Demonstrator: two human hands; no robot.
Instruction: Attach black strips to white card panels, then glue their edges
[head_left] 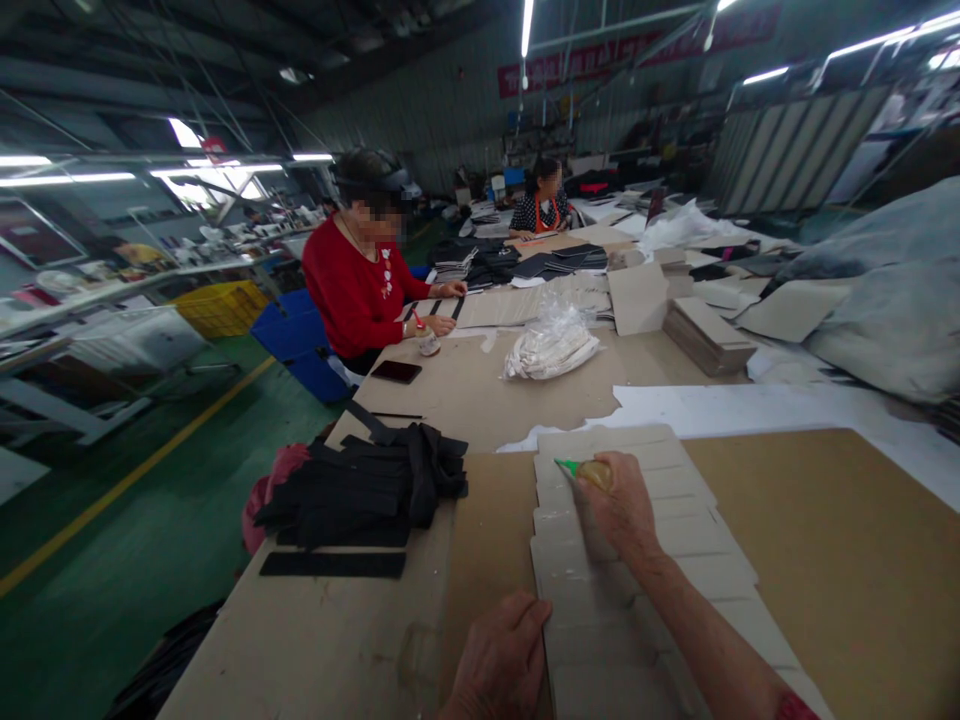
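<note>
Overlapping grey cardboard pieces (592,600) lie in a staggered column on the table, with wet-looking streaks near their left edges. My right hand (626,505) is closed around a small glue bottle (596,474) of yellowish liquid. Its green nozzle (568,465) points left, just over the upper pieces. My left hand (504,650) rests at the column's left edge, fingers curled together and touching that edge; what lies under the fingers is hidden. To the left sits a heap of black strips (352,490), with one separate black strip (332,564) in front of it.
Across the table a person in a red top (352,270) handles strips near another glue bottle (428,340) and a phone (396,371). A plastic bag of white pieces (555,345) lies mid-table. Stacked cardboard (705,335) stands at right. Another person (541,205) sits farther back.
</note>
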